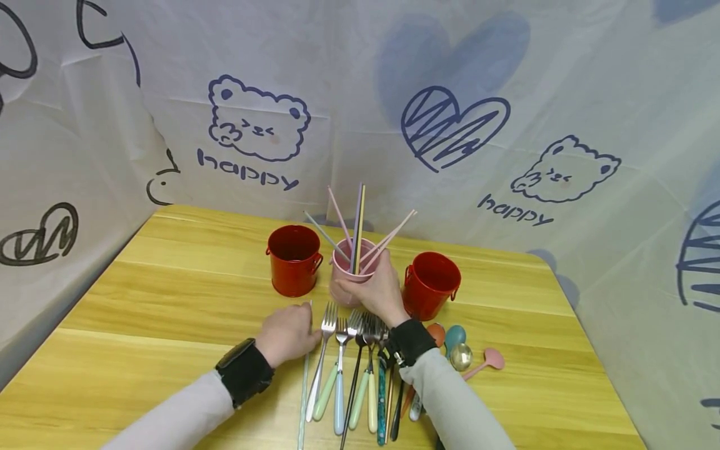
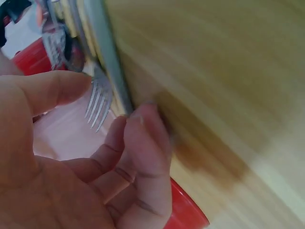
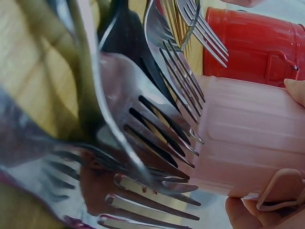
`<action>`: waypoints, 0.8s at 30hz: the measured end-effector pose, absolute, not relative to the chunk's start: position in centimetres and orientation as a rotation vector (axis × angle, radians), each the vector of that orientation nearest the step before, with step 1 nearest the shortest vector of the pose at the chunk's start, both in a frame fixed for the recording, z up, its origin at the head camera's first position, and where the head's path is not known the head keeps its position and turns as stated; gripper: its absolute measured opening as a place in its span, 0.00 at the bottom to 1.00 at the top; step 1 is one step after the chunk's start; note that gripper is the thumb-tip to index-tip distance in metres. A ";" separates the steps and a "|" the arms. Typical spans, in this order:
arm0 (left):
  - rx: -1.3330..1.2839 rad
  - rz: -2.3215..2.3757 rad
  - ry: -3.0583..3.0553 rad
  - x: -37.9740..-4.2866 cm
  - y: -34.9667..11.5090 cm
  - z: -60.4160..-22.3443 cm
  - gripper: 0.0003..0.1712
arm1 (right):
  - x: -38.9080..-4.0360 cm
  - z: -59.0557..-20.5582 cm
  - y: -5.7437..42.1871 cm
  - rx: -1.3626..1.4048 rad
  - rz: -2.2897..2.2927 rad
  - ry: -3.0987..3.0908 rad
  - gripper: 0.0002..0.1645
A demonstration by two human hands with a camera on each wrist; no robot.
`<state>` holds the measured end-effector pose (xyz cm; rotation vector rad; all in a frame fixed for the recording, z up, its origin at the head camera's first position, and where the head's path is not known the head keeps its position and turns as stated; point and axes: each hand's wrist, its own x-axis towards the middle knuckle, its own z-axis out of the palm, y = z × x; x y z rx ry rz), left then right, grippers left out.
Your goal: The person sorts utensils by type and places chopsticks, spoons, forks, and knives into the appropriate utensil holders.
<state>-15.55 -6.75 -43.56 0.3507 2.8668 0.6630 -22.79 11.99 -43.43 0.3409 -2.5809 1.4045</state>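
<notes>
My right hand (image 1: 378, 289) grips a pink bucket (image 1: 344, 294) by its sides; in the right wrist view, thumb and fingers lie on opposite sides of the bucket (image 3: 252, 133). Thin pastel sticks (image 1: 357, 231) stand and lean in it. My left hand (image 1: 288, 332) is low over the table beside a long pale-green stick (image 1: 305, 387). In the left wrist view its bent fingertips meet the end of that stick (image 2: 112, 62), while the thumb stays apart from it. Right of the stick lies a row of forks (image 1: 340, 350), tines towards the bucket.
Red buckets stand on either side of the pink one, the left (image 1: 295, 269) and the right (image 1: 430, 287). Several spoons (image 1: 461, 357) lie right of the forks, partly under my right sleeve. A printed white cloth (image 1: 360, 94) hangs behind the wooden table (image 1: 197, 281).
</notes>
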 end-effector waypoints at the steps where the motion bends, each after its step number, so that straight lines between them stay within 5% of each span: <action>1: 0.351 0.640 2.875 -15.6 -6.7 -43.6 0.22 | -22.8 -43.4 12.0 0.340 1.407 -2.579 0.56; 24: 0.308 0.586 2.888 -15.7 -7.0 -44.2 0.20 | -22.8 -43.5 11.9 0.288 1.391 -2.603 0.56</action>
